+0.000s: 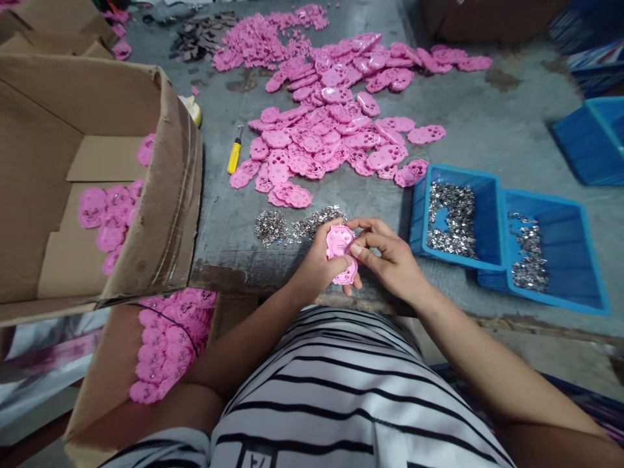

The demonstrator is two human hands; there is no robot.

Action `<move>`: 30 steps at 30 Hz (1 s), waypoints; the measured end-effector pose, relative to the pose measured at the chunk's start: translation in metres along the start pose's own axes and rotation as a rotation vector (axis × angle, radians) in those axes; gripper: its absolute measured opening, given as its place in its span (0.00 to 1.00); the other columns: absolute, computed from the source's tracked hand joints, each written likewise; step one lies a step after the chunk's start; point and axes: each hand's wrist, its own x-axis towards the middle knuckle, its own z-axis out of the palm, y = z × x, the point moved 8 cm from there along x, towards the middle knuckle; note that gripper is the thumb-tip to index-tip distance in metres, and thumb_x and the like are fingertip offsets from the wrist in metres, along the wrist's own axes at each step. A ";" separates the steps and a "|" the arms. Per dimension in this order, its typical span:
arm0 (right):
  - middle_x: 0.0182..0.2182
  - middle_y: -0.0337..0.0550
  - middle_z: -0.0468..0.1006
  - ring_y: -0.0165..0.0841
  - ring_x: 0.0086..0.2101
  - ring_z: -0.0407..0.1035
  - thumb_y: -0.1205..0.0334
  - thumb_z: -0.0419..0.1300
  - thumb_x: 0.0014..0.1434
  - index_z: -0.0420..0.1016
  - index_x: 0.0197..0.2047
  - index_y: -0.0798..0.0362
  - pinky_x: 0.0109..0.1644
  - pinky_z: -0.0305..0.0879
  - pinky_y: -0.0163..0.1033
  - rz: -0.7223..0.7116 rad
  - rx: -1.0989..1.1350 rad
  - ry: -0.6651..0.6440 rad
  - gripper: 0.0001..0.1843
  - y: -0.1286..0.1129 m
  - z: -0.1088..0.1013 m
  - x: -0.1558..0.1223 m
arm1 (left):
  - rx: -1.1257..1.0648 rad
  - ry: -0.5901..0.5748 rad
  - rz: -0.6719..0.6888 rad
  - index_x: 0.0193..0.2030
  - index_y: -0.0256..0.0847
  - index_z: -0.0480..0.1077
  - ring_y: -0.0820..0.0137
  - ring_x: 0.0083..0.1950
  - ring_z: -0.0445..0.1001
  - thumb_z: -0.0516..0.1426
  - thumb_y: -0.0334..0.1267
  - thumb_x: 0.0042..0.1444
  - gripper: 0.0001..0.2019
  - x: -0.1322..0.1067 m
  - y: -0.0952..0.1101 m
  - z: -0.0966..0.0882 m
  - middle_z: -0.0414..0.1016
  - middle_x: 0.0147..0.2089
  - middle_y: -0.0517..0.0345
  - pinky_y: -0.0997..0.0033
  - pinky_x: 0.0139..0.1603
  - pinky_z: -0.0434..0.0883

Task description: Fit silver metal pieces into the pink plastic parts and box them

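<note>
My left hand (316, 263) grips a pink plastic part (341, 253) just above the near table edge. My right hand (385, 253) is closed too, its thumb and fingers pinched against the same part's right side. Whether a small metal piece sits between those fingertips is too small to tell. Just beyond the hands lies a loose heap of small silver metal pieces (292, 224). A wide spread of the same pink parts (331, 140) covers the grey table (487, 130) further back.
A big cardboard box (160, 195) with pink parts inside stands at the left. A lower box (112, 370) full of pink parts sits by my left knee. Two blue trays (492, 214) of metal pieces are at the right. A yellow screwdriver (234, 154) lies left of the spread.
</note>
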 end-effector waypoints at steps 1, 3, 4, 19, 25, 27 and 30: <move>0.48 0.47 0.72 0.37 0.47 0.68 0.58 0.56 0.62 0.74 0.29 0.52 0.53 0.64 0.46 0.002 0.003 -0.003 0.12 -0.001 0.000 0.000 | 0.010 0.003 0.002 0.59 0.45 0.46 0.73 0.18 0.73 0.55 0.29 0.43 0.36 0.000 0.000 0.000 0.65 0.40 0.60 0.72 0.13 0.68; 0.47 0.47 0.73 0.37 0.47 0.68 0.59 0.56 0.62 0.73 0.28 0.52 0.52 0.64 0.46 0.009 0.013 0.004 0.12 -0.002 -0.001 0.000 | 0.025 0.009 0.010 0.59 0.44 0.47 0.73 0.18 0.72 0.55 0.28 0.43 0.35 0.000 0.001 -0.001 0.66 0.39 0.60 0.73 0.13 0.68; 0.46 0.46 0.73 0.37 0.47 0.68 0.59 0.56 0.62 0.73 0.28 0.52 0.52 0.64 0.46 0.010 0.017 0.011 0.12 -0.003 -0.001 -0.001 | 0.028 0.010 0.013 0.59 0.44 0.47 0.73 0.18 0.72 0.55 0.28 0.43 0.35 0.000 0.001 -0.001 0.66 0.39 0.60 0.73 0.13 0.68; 0.45 0.47 0.70 0.38 0.48 0.65 0.60 0.59 0.60 0.73 0.29 0.52 0.53 0.63 0.47 -0.015 -0.032 -0.124 0.08 -0.006 0.003 0.003 | 0.047 -0.089 -0.016 0.62 0.47 0.45 0.76 0.22 0.74 0.54 0.28 0.45 0.37 -0.002 -0.002 -0.001 0.68 0.51 0.51 0.74 0.17 0.71; 0.45 0.46 0.72 0.39 0.47 0.67 0.56 0.60 0.59 0.73 0.27 0.51 0.50 0.64 0.46 0.117 0.117 0.070 0.11 0.000 -0.011 0.001 | 0.102 -0.063 -0.008 0.63 0.45 0.44 0.74 0.22 0.74 0.53 0.26 0.47 0.36 -0.005 0.006 0.001 0.69 0.35 0.63 0.76 0.18 0.70; 0.44 0.46 0.73 0.39 0.47 0.67 0.54 0.62 0.57 0.73 0.27 0.51 0.51 0.64 0.47 0.148 0.156 0.138 0.11 0.003 -0.015 0.000 | 0.115 -0.057 -0.007 0.63 0.43 0.45 0.73 0.21 0.73 0.52 0.26 0.46 0.36 -0.006 0.008 0.001 0.70 0.33 0.63 0.75 0.17 0.69; 0.42 0.45 0.75 0.40 0.46 0.68 0.54 0.63 0.55 0.73 0.27 0.51 0.52 0.63 0.49 0.161 0.163 0.190 0.11 0.009 -0.018 -0.001 | 0.127 -0.050 0.016 0.63 0.42 0.47 0.72 0.21 0.73 0.53 0.26 0.44 0.36 -0.004 0.009 0.000 0.71 0.35 0.61 0.75 0.16 0.67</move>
